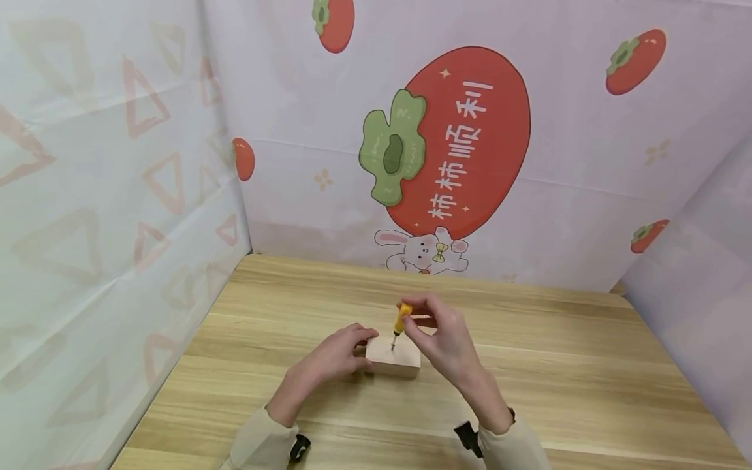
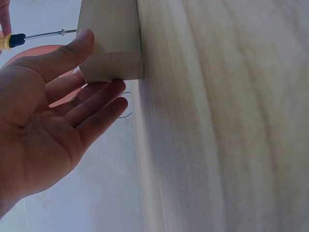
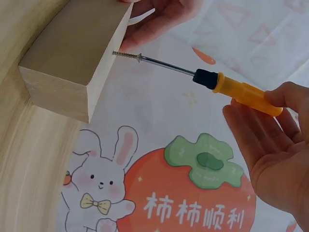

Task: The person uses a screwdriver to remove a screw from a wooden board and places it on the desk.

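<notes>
A pale wooden block (image 1: 392, 360) lies flat on the wood-grain table. My left hand (image 1: 337, 352) grips its left end, thumb on the near side and fingers round the far side. A screw (image 3: 126, 55) stands in the block's top face, most of its thread showing. My right hand (image 1: 443, 333) pinches the yellow handle of a screwdriver (image 3: 246, 95) between thumb and fingers. The screwdriver's metal shaft (image 2: 43, 35) meets the screw head, nearly in line with it and a little tilted in the head view.
The table (image 1: 558, 365) spreads out on both sides of the block. Behind it hangs a backdrop (image 1: 294, 209) printed with persimmons and a rabbit. A patterned cloth wall (image 1: 117, 196) borders the left side. Dark straps (image 1: 468, 437) sit at both wrists.
</notes>
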`<state>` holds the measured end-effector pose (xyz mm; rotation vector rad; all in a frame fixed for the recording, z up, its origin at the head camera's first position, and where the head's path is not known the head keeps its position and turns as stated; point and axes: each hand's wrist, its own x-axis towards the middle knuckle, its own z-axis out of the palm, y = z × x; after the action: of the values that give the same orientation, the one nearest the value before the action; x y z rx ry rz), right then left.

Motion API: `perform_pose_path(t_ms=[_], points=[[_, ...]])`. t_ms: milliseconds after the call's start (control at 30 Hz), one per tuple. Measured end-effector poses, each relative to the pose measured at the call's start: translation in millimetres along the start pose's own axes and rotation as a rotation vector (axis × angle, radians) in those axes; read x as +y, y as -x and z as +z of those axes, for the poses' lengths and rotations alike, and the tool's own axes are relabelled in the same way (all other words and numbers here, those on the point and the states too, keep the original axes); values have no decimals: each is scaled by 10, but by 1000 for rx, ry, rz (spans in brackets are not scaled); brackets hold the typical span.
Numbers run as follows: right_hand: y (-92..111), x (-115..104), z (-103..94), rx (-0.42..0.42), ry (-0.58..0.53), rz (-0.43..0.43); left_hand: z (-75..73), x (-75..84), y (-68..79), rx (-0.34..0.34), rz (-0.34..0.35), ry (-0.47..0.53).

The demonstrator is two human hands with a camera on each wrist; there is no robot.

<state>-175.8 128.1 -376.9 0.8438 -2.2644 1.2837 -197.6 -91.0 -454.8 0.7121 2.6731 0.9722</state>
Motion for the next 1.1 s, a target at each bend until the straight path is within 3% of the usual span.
perform_pose_path(t_ms=[167, 400, 600, 833, 1100], points=[[-6, -20, 41, 71, 80, -9, -20, 12, 17, -3, -2, 6], [-17, -32, 68, 124, 95, -42, -8, 14, 7, -5, -11, 10], [-45, -48, 76, 122, 93, -32, -2, 10, -2, -3, -15, 18], [-73, -96, 134, 69, -4, -42, -15, 26, 15, 3, -2, 27], [-98, -114, 172, 65, 38, -24, -27, 46, 23, 4, -11, 26]])
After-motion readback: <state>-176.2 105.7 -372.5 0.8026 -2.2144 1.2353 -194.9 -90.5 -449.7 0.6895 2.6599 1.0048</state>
